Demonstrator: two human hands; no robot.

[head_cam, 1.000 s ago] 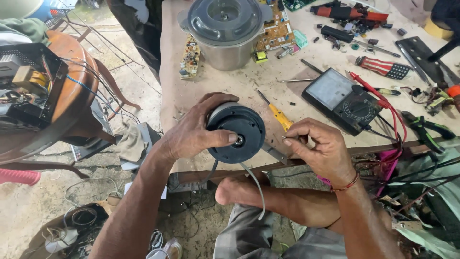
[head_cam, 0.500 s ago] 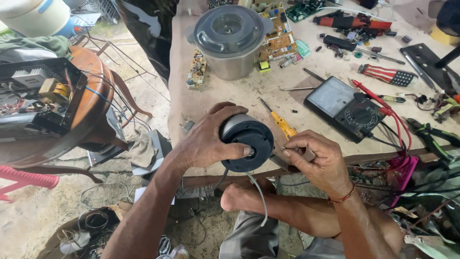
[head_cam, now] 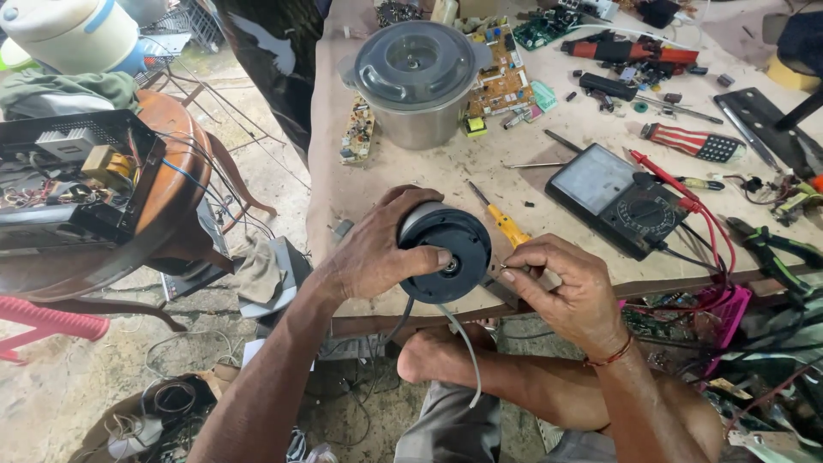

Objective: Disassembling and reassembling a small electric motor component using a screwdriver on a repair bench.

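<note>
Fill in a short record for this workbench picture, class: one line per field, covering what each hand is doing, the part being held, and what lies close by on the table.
Left hand: grips the round black part at the table's near edge, thumb on its face
Right hand: fingers pinched together beside the part's right rim; what they hold is too small to tell
Cable: grey, hangs down from the part
Nearby tool: yellow-handled screwdriver on the table
Meter: analogue multimeter with red leads
Behind: metal pot with clear lid

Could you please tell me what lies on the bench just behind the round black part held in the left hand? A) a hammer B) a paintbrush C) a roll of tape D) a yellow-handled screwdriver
D: a yellow-handled screwdriver lies on the bench just beyond the round black part gripped by the left hand.
</note>
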